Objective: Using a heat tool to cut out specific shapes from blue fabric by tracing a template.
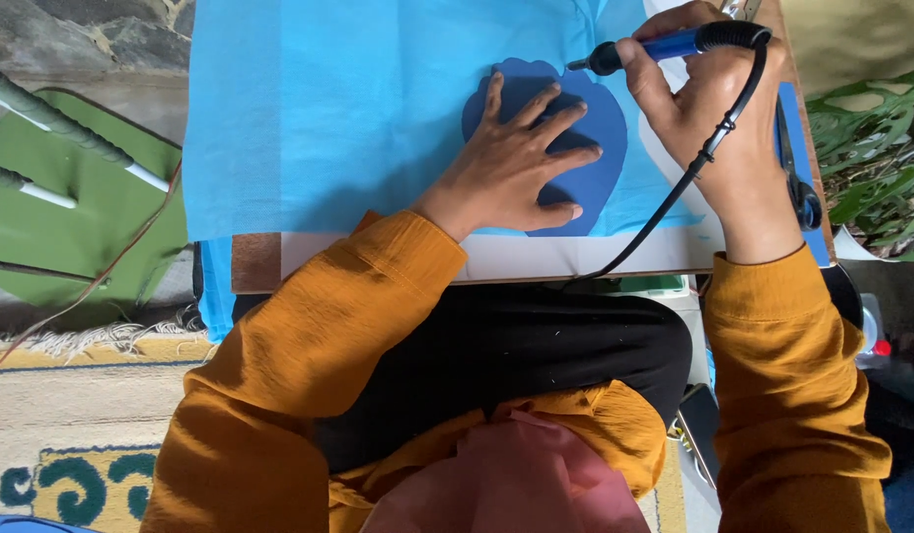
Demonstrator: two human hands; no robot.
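Left hand point(521, 163) released, fingers spread flat, pinning dark blue cutout point(603, 133) on light blue sheet point(329, 109). Right hand point(708, 94) grasping blue-handled corded tool point(674, 44), tip at cutout's upper edge. Scissors point(794, 168) near worktop's point(575, 259) right edge. Sheet open leftward.

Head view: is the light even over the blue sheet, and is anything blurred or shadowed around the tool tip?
Head view: soft, even daylight on the light blue sheet, no glare; the left hand throws only a faint shadow onto the dark blue shape; the corded tool in the right hand is sharp at its tip; the pink cloth at the bottom edge is close and soft.
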